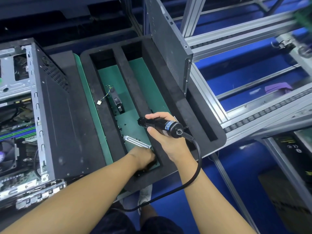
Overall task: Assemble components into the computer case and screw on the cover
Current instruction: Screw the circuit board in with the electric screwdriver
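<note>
Two bare forearms are coming in from the bottom edge, both cut off near the elbow. The left hand (pixel 143 157) is reaching into the near corner of a black foam tray (pixel 179 105) with green-floored compartments. Its fingers are dipping below the foam edge and hiding there, so whether they are pinching anything cannot be told. The right hand (pixel 162 134) is wrapping fingers and thumb round a black ribbed electric screwdriver (pixel 160 124), holding it roughly level over the tray. The bit end is pointing left and is getting lost against the dark foam. A blue label on the barrel is showing white print, too blurred to read. A black cable (pixel 197 157) is trailing from the tool's rear and looping down past the tray edge. Just beyond the left hand a silver slotted metal bracket (pixel 136 141) is lying on the green floor, with small black screws (pixel 125 127) scattered near it. The open grey steel computer case (pixel 50 115) is sitting left of the tray, open side up and cut off by the frame edge. The dark grey perforated cover panel (pixel 168 48) is standing upright at the tray's right side, its top out of view. At lower right a black box (pixel 290 149) is showing small white marks, unreadable.
</note>
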`<action>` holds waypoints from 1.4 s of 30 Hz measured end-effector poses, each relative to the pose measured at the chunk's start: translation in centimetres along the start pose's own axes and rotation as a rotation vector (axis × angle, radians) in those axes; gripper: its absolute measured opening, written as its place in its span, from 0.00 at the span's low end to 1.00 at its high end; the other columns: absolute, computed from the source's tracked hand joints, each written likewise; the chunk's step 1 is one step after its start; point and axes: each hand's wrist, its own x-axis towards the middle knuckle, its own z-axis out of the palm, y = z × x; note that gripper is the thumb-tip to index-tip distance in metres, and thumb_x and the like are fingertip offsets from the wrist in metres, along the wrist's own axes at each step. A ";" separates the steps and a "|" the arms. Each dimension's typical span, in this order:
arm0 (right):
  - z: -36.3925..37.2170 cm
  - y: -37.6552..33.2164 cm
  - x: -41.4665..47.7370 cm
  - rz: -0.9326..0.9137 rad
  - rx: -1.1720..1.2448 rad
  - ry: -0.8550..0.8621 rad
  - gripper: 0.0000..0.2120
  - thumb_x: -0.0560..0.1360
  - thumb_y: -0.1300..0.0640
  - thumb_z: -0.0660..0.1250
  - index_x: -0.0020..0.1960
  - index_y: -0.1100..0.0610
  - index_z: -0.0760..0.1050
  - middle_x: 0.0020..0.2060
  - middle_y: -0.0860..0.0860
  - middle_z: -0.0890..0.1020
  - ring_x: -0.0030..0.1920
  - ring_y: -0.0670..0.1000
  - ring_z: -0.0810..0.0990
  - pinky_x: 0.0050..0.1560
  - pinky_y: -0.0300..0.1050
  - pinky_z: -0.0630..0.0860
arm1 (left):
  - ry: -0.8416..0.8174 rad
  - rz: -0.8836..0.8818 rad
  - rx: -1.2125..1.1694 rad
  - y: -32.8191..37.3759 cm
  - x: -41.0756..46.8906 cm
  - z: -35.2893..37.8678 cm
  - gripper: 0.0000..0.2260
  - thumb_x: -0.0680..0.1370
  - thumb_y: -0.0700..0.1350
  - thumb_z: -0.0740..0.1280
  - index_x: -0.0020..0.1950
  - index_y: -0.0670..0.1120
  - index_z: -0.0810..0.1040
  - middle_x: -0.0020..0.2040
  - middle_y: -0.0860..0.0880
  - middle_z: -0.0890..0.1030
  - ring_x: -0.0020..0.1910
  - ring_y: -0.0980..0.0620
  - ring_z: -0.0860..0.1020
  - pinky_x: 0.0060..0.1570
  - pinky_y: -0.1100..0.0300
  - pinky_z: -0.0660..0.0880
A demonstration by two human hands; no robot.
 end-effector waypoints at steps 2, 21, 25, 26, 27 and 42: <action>0.0 0.0 0.0 -0.006 -0.025 0.004 0.16 0.75 0.69 0.71 0.58 0.53 0.80 0.58 0.51 0.83 0.61 0.56 0.81 0.65 0.49 0.77 | 0.018 -0.063 -0.023 -0.2 0.2 0.1 0.15 0.80 0.34 0.59 0.66 0.38 0.73 0.64 0.40 0.77 0.60 0.39 0.78 0.55 0.46 0.75; 0.2 0.5 -0.6 -0.004 0.026 0.002 0.16 0.74 0.68 0.71 0.58 0.53 0.80 0.58 0.54 0.83 0.60 0.57 0.82 0.64 0.49 0.77 | -0.080 -0.062 -0.008 -0.3 0.3 0.2 0.14 0.80 0.41 0.65 0.65 0.40 0.74 0.62 0.41 0.77 0.61 0.41 0.77 0.54 0.48 0.76; 0.0 0.5 -0.7 -0.002 0.016 0.005 0.16 0.75 0.68 0.71 0.58 0.54 0.80 0.58 0.53 0.83 0.60 0.57 0.82 0.65 0.50 0.77 | -0.090 -0.142 -0.283 -1.0 -0.1 -0.3 0.15 0.76 0.44 0.69 0.60 0.39 0.76 0.59 0.41 0.79 0.57 0.41 0.79 0.52 0.52 0.76; 0.0 0.4 -0.7 -0.002 0.010 0.002 0.15 0.75 0.69 0.71 0.58 0.55 0.80 0.58 0.53 0.83 0.60 0.56 0.82 0.64 0.50 0.77 | -0.072 -0.171 -0.376 -1.1 -0.3 -0.7 0.14 0.75 0.44 0.69 0.59 0.39 0.77 0.58 0.41 0.79 0.56 0.41 0.79 0.51 0.54 0.76; 0.0 0.2 -0.7 -0.007 0.004 -0.001 0.15 0.75 0.70 0.71 0.58 0.56 0.79 0.57 0.52 0.84 0.60 0.56 0.82 0.64 0.49 0.77 | -0.045 -0.199 -0.474 -1.5 -0.4 -1.2 0.13 0.74 0.44 0.69 0.56 0.39 0.79 0.55 0.41 0.81 0.55 0.42 0.80 0.49 0.57 0.75; 4.9 -10.3 6.1 -0.346 0.114 -0.008 0.15 0.73 0.69 0.71 0.53 0.52 0.78 0.50 0.56 0.83 0.56 0.57 0.81 0.63 0.52 0.77 | 0.959 -0.337 -2.395 -10.3 -11.5 -9.8 0.05 0.81 0.36 0.64 0.50 0.40 0.80 0.35 0.46 0.84 0.34 0.54 0.83 0.37 0.60 0.81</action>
